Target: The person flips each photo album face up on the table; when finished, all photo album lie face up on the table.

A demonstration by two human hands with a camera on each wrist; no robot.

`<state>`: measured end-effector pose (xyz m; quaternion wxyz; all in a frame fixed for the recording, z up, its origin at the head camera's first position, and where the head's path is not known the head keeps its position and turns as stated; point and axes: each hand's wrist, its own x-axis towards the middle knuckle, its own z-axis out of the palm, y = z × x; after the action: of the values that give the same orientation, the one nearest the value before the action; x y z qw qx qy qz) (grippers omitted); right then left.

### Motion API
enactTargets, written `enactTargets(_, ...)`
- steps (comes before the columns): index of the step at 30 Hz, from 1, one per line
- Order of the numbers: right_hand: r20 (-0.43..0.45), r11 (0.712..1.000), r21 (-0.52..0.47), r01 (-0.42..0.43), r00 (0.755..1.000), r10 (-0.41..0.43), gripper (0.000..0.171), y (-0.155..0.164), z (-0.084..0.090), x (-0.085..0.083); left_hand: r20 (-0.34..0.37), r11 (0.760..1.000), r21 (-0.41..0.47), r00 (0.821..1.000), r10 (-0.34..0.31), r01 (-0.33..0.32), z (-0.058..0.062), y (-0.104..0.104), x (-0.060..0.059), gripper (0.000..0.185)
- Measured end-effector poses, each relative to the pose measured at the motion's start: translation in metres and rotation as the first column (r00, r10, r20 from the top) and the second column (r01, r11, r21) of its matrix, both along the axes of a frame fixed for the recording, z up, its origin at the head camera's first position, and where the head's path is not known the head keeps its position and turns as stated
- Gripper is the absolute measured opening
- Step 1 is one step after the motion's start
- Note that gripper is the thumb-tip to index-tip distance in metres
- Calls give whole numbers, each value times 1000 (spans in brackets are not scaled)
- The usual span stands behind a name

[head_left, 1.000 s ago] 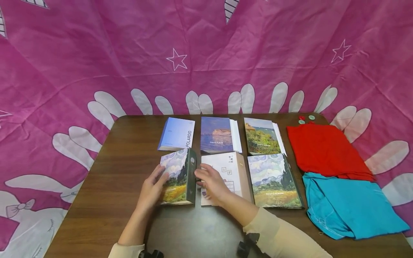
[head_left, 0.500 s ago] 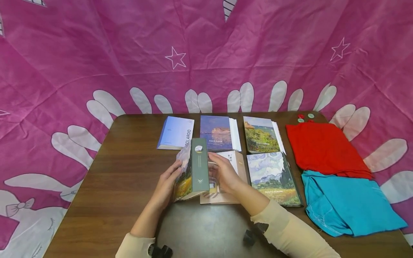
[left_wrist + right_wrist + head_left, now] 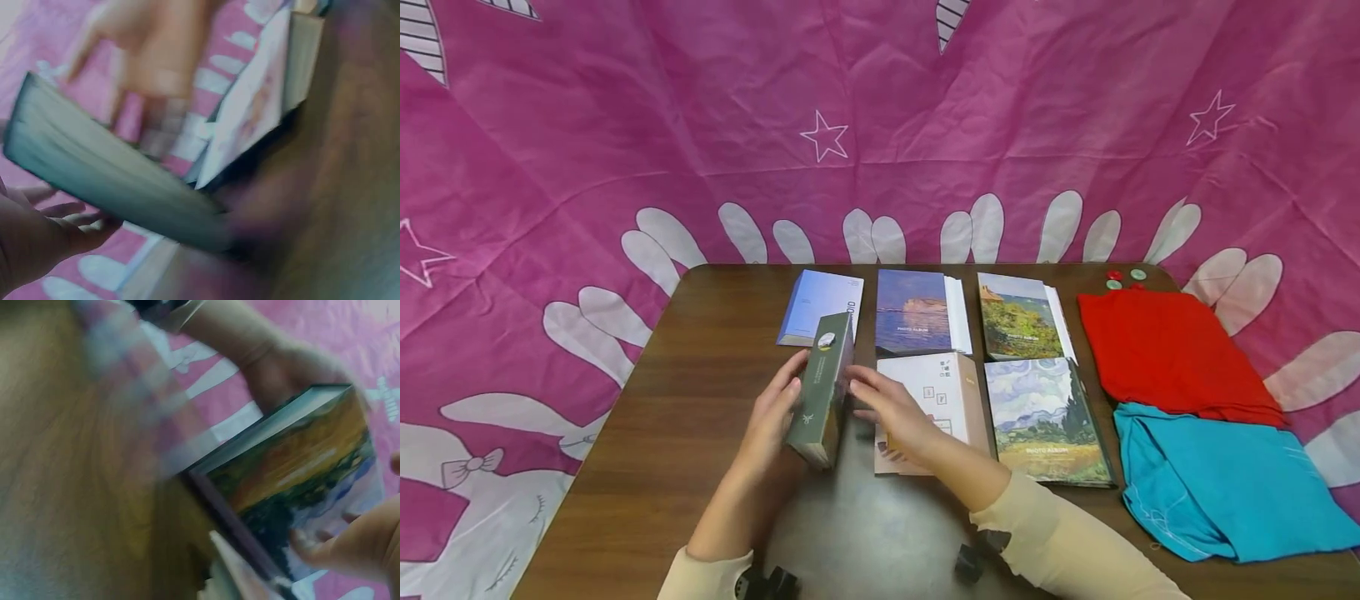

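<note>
A thick photo album with a dark green spine and a painted landscape cover is tilted up between the two hands, spine turned toward the head camera. The left hand supports it from the left; in the left wrist view, its fingers lie extended along the album's underside. From the right, the right hand reaches toward the painted cover, which the right wrist view shows with fingertips against it. Behind the right hand lies a cream album with small picture frames drawn on it, partly hidden.
On the brown table lie a blue Polaroid album, a sea-cliff album, a garden album and another landscape album. At right are folded red cloth, turquoise cloth and several small buttons.
The album has turned from cover up to spine up between the hands, swinging right and then back left. Both hands have moved with it; the other albums stay in place.
</note>
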<state>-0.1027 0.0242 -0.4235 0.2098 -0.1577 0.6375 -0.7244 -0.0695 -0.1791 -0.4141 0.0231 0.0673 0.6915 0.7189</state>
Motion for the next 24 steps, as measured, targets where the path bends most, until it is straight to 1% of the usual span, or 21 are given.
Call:
enactTargets(1,6,999,48,-2,1000,2,53,-2,-4,-1,-28,1000,13,1000,-4,4,2,-4,1,52)
enactTargets(3,11,991,137,-3,1000,2,53,-4,-10,-2,-97,1000,6,995,-2,2,7,-10,5,51)
enactTargets(4,13,984,180,-4,1000,2,52,-5,-12,-3,-125,1000,-13,992,6,-8,9,-13,7,50)
enactTargets(6,24,973,232,-16,1000,11,53,-6,-16,-4,-173,997,-65,985,20,-31,11,-19,9,48)
enactTargets(9,36,963,268,-40,999,32,56,-7,-22,-6,-201,990,-131,979,23,-51,11,-27,12,46)
enactTargets(12,75,961,266,-76,995,58,61,-9,-27,-8,-188,976,-205,982,29,-69,7,-38,14,46)
enactTargets(15,124,961,259,-98,990,68,67,-9,-31,-9,-132,952,-293,990,52,-89,3,-49,15,51)
enactTargets(18,144,963,251,-101,987,66,69,-7,-34,-9,-42,945,-315,996,80,-89,-5,-59,12,56)
enactTargets(19,143,964,248,-100,988,66,69,-7,-35,-9,-5,949,-303,996,86,-84,-8,-61,11,57)
enactTargets(21,132,964,246,-97,989,66,69,-6,-35,-9,65,965,-251,994,94,-75,-16,-64,9,58)
enactTargets(24,104,962,258,-94,992,69,70,-7,-35,-7,170,983,-175,982,87,-56,-28,-65,7,62)
